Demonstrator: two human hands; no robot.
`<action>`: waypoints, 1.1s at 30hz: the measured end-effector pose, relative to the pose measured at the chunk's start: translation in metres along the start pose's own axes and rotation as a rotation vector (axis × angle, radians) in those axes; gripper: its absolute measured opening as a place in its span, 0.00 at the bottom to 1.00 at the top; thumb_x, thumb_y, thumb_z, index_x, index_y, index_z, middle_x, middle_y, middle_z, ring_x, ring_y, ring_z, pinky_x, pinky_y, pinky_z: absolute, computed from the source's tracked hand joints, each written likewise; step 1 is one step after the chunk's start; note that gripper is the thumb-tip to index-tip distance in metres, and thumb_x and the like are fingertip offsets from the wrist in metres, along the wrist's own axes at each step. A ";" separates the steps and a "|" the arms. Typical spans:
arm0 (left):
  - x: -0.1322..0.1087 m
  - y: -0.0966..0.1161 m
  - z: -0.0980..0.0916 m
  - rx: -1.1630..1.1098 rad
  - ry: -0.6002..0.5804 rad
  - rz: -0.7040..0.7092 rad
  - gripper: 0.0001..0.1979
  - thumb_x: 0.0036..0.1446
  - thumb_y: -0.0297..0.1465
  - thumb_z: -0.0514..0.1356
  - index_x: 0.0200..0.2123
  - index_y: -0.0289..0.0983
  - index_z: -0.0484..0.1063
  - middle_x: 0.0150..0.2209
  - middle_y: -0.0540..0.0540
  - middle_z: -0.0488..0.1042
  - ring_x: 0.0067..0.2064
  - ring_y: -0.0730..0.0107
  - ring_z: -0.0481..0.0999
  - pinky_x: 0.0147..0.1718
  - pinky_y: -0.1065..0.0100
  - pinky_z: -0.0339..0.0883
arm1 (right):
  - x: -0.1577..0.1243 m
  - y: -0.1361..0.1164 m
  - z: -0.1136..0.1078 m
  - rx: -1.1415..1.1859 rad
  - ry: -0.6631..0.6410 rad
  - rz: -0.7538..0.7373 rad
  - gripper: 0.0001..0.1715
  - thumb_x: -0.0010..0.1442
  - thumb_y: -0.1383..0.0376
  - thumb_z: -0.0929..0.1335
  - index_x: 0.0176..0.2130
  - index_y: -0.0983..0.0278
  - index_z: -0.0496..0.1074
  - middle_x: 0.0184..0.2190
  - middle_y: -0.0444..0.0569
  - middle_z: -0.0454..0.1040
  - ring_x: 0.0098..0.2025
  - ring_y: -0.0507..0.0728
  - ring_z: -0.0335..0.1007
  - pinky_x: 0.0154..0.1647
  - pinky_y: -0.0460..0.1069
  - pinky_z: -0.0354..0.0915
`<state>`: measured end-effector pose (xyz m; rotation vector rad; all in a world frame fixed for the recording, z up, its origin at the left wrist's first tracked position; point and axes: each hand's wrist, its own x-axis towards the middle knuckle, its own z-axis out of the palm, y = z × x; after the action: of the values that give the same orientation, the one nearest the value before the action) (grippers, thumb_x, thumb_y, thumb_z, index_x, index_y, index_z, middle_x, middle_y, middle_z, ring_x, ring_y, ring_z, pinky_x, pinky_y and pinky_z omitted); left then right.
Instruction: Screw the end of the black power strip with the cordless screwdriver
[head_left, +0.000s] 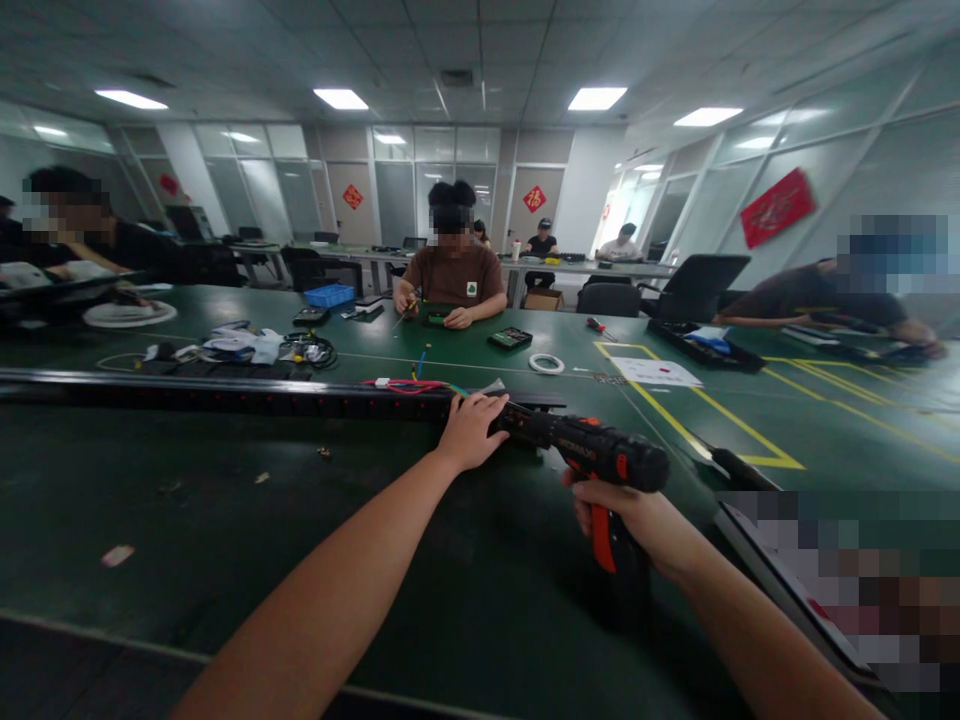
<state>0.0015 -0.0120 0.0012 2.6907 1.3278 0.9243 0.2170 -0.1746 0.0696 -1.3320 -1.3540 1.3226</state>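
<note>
Driver bit was hidden behind the left hand (472, 430), so I couldn't tell whether it met the strip. The black strip (225, 395) ran off the left edge of the frame, length unknown. Its markings were too dark to read. Lower right of the frame was a pixelated patch (847, 580), contents unreadable. Both forearms were cut off by the bottom edge. There were small bits on the green table (187, 520) at lower left, too small to identify.

Counts:
- one electric screwdriver (600, 455), black and red
- one strip
- one bunch of red and blue wires (409, 385) just behind the strip, centre
- one white tape roll (546, 363), right of centre
- one blue bin (330, 295), upper centre-left
- one white sheet (656, 372) inside the yellow floor-tape lines (675, 420)
- one person in a brown shirt (454, 275) seated opposite, one person at far left, one leaning in at far right, and at least two more at the back tables

Hands:
- The left hand lay palm down on the right end of the strip, centre frame. Its fingers were loosely curled over the top and held nothing.
- The right hand (637, 520) was closed tight round the screwdriver's grip, right of centre. The tool's nose pointed left at the strip end, just beside the left hand.
</note>
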 end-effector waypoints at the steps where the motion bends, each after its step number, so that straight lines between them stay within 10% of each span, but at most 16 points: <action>1: 0.000 0.000 0.000 -0.001 0.003 0.003 0.31 0.64 0.39 0.61 0.68 0.45 0.60 0.64 0.45 0.70 0.65 0.54 0.62 0.66 0.44 0.46 | 0.000 0.000 0.000 -0.003 0.002 0.000 0.14 0.52 0.58 0.73 0.37 0.63 0.74 0.20 0.42 0.73 0.24 0.55 0.69 0.29 0.50 0.65; 33: 0.000 0.000 -0.001 -0.002 -0.013 0.001 0.33 0.64 0.39 0.61 0.70 0.46 0.58 0.65 0.44 0.69 0.66 0.54 0.61 0.67 0.44 0.46 | -0.002 -0.005 0.002 -0.047 0.015 -0.018 0.15 0.51 0.55 0.75 0.32 0.62 0.72 0.20 0.43 0.72 0.23 0.56 0.69 0.29 0.52 0.65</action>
<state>0.0014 -0.0124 0.0018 2.6907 1.3227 0.9063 0.2145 -0.1760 0.0741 -1.3556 -1.3910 1.2736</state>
